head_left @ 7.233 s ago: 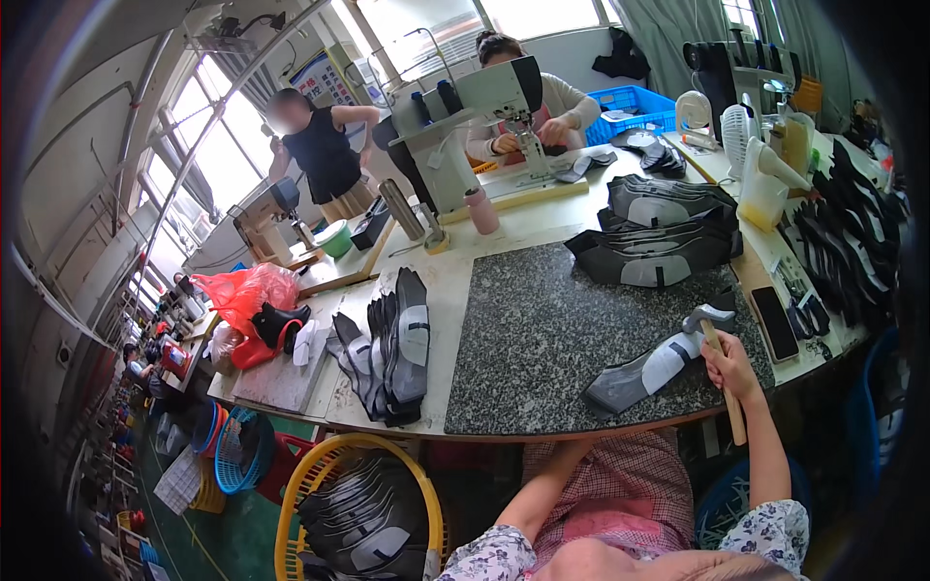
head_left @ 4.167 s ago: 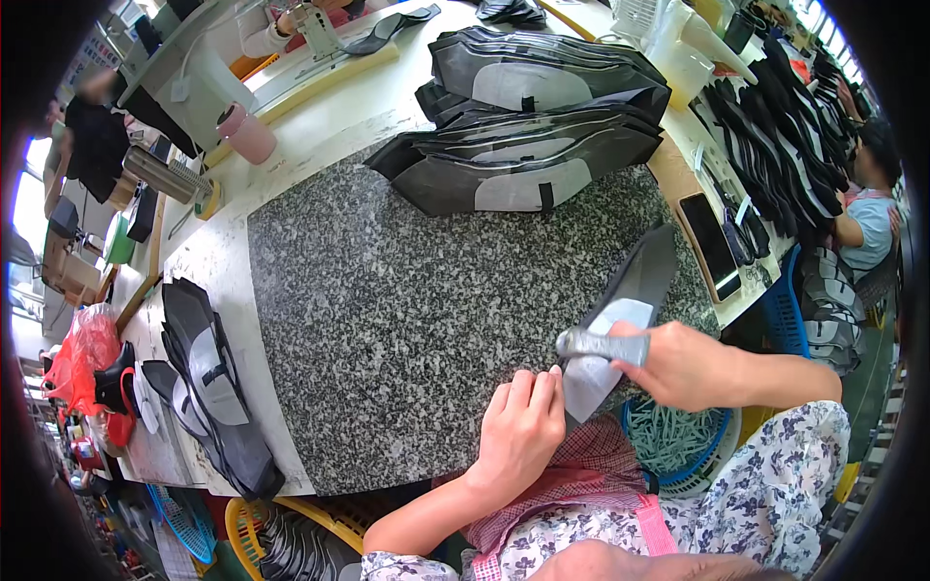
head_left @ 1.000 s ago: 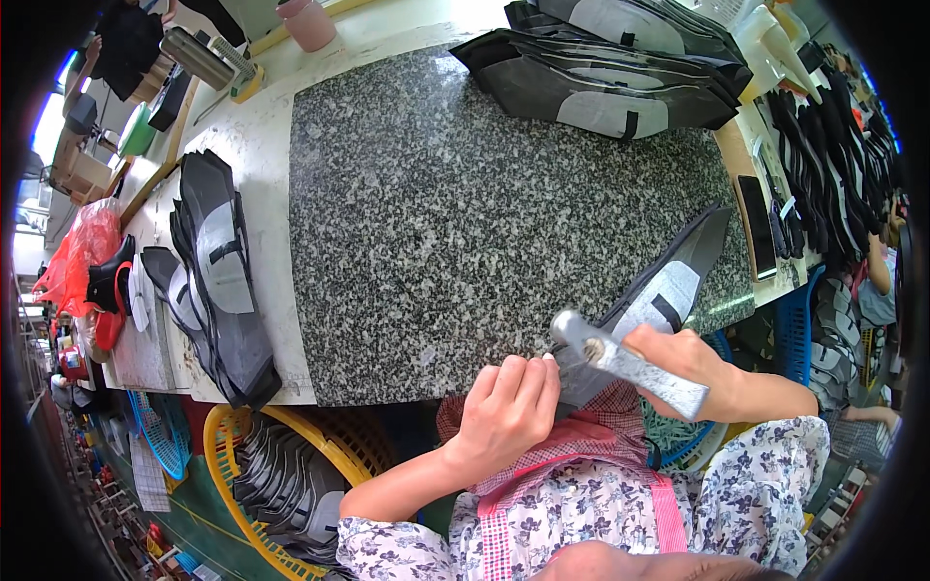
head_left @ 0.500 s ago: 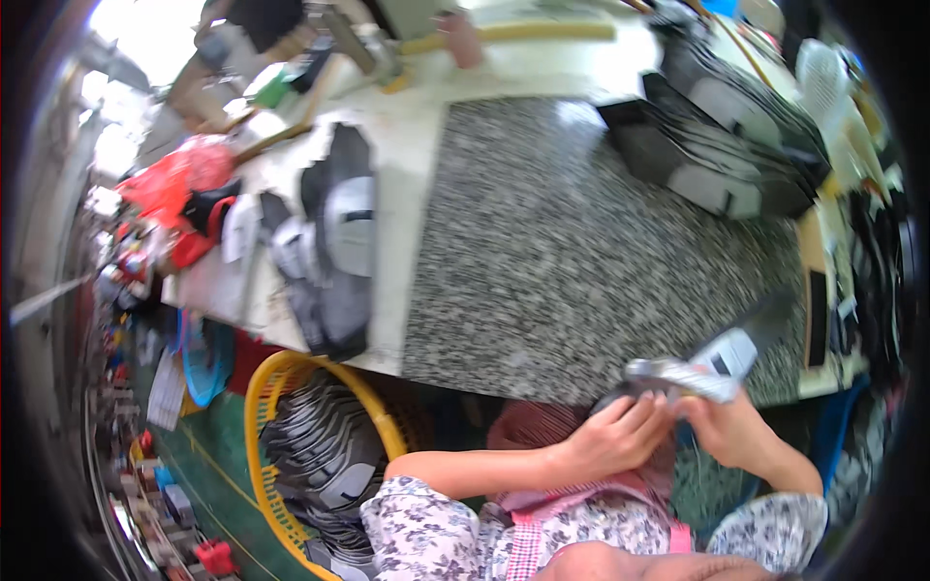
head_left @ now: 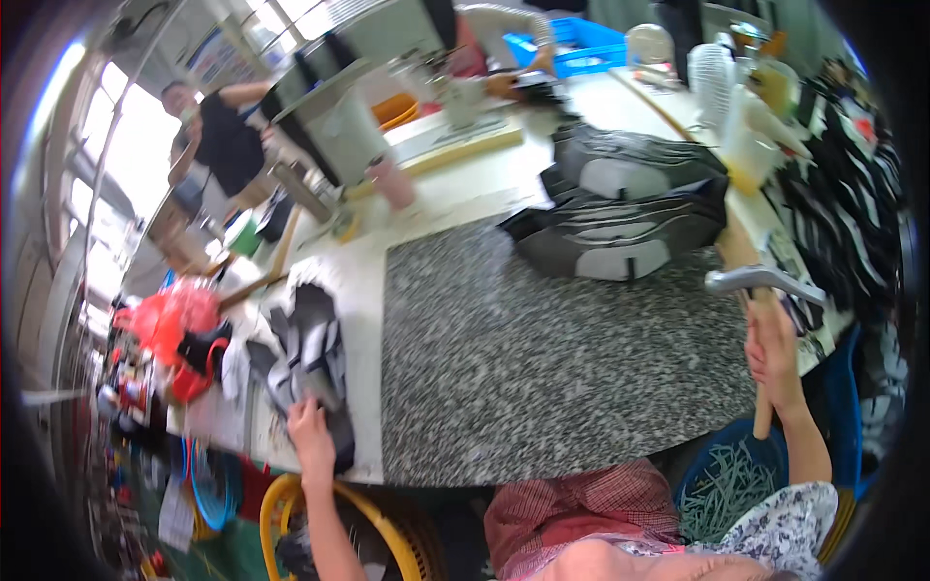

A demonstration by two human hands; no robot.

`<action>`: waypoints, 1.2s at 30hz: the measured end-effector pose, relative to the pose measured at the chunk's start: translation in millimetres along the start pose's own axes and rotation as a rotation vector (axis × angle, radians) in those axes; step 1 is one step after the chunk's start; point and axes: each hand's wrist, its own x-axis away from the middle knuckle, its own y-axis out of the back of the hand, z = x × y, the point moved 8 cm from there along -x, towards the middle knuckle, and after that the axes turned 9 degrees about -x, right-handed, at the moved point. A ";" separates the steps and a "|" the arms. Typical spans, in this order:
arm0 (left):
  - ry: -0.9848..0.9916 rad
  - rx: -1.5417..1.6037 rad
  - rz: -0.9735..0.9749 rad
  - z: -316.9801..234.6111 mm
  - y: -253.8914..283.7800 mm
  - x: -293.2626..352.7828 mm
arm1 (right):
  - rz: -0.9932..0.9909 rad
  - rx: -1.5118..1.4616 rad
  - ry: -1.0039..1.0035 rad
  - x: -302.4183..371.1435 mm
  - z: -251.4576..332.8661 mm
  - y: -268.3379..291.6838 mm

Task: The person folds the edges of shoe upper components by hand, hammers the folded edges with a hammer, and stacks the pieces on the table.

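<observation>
- Across a speckled stone slab (head_left: 542, 378), now stretching the left hand (head_left: 310, 436) away from the hammer (head_left: 760, 279).
- Touching dark, grey-patched pieces (head_left: 315, 349) stacked beneath and beyond it, seemingly switching to these; being too blurred to tell whether gripping.
- Clasping the hammer in the right hand (head_left: 770, 349).

Background of the workroom: at upper left, a standing co-worker in a dark sleeveless top (head_left: 231, 145); nearer, a steel flask (head_left: 304, 192) and, to its right, a pink bottle (head_left: 391, 182). Top centre, an orange basket (head_left: 395, 109) and, farther right, a blue crate (head_left: 586, 60). Upper right, a white fan (head_left: 710, 85) near a translucent jug (head_left: 748, 140) containing yellowish liquid. At left, a red plastic bag (head_left: 182, 312); beyond it, a green bowl (head_left: 242, 235).
</observation>
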 end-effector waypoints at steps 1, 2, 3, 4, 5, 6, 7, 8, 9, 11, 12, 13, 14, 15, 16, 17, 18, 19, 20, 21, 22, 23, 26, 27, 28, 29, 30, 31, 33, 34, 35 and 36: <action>0.084 0.022 0.079 11.7 -16.4 -8.1 | 0.040 0.033 0.022 -6.1 6.3 -6.3; 0.099 -0.161 0.117 -24.6 4.2 -24.3 | 0.038 0.061 0.019 -13.6 8.3 -6.5; 0.117 -0.351 0.157 -62.4 29.9 -32.5 | 0.011 0.061 0.029 -19.0 7.7 -0.9; -0.044 -0.230 -0.197 -96.4 49.9 -39.2 | 0.013 0.068 0.028 -25.3 10.1 0.0; -0.160 0.098 -0.288 -131.6 87.2 -37.5 | 0.018 0.075 0.070 -15.8 26.7 -0.5; -0.305 0.261 -0.248 -179.4 93.5 -43.1 | 0.022 0.103 0.093 -28.5 33.0 -3.0; -0.448 0.480 -0.156 -228.6 87.9 -47.1 | 0.030 0.132 0.112 -44.1 36.5 -6.5; -0.653 0.646 -0.187 -288.3 87.8 -44.8 | -0.035 0.348 0.462 -59.8 55.1 -9.6; -0.808 0.624 -0.198 -341.3 90.8 -38.0 | -0.080 0.556 0.811 -68.2 67.5 -22.6; -0.924 0.553 -0.244 -406.9 79.0 -32.6 | -0.004 0.694 0.521 -104.8 60.5 -52.0; -0.914 0.518 -0.284 -434.8 78.0 -34.3 | 0.051 0.722 0.495 -115.9 65.1 -65.8; -0.891 0.409 -0.357 -451.3 68.7 -38.4 | 0.118 0.741 0.475 -129.7 64.4 -84.7; -0.883 0.376 -0.356 -465.9 52.7 -43.7 | 0.154 0.778 0.540 -140.4 61.9 -99.9; -0.874 0.340 -0.352 -475.8 42.7 -49.2 | 0.192 0.811 0.605 -152.6 55.8 -114.9; -0.883 0.344 -0.354 -484.1 49.4 -50.6 | 0.209 0.882 0.644 -160.9 50.5 -124.6; -0.873 0.358 -0.296 -490.4 52.7 -54.4 | 0.201 0.882 0.641 -170.5 48.2 -126.5; -0.856 0.365 -0.232 -490.5 53.2 -57.2 | 0.227 0.975 0.639 -177.0 44.1 -135.5; -0.857 0.358 -0.226 -490.7 52.9 -59.5 | 0.254 1.068 0.638 -183.7 40.0 -141.9; -0.924 0.407 -0.234 -492.0 55.3 -57.7 | 0.246 1.107 0.665 -190.0 39.5 -142.2; -0.978 0.452 -0.244 -489.1 57.6 -55.9 | 0.260 1.100 0.672 -195.4 36.5 -146.8; -1.021 0.492 -0.196 -492.5 62.6 -45.5 | 0.256 1.121 0.671 -199.6 32.6 -145.4; -1.070 0.509 -0.242 -491.6 73.8 -28.0 | 0.253 1.144 0.672 -203.3 29.6 -144.8; -1.263 0.791 0.078 -494.0 110.1 56.7 | 0.245 1.203 0.578 -210.7 18.5 -141.0; -1.277 0.780 0.006 -486.1 121.5 82.8 | 0.246 1.218 0.558 -210.2 17.1 -150.5; -1.261 0.800 -0.030 -477.0 137.5 93.8 | 0.254 1.221 0.548 -210.8 12.5 -151.9; -1.256 0.807 -0.019 -467.1 144.8 97.9 | 0.241 1.174 0.578 -212.1 13.2 -152.6; -1.212 0.868 0.132 -456.2 143.3 96.7 | 0.228 1.126 0.604 -211.2 13.3 -152.2; -1.170 0.927 0.276 -448.1 142.2 96.4 | 0.229 1.131 0.594 -210.1 14.7 -149.7; -1.302 1.007 0.526 -422.3 148.9 140.0 | 0.262 1.208 0.688 -201.3 18.1 -151.6; -1.395 1.033 0.597 -411.3 155.9 157.4 | 0.294 1.208 0.658 -203.6 13.2 -144.7; -1.392 1.100 0.647 -399.4 157.9 160.6 | 0.290 1.212 0.643 -207.2 9.9 -136.8; -1.302 1.104 0.715 -392.2 149.7 154.3 | 0.283 1.210 0.675 -205.6 10.9 -131.3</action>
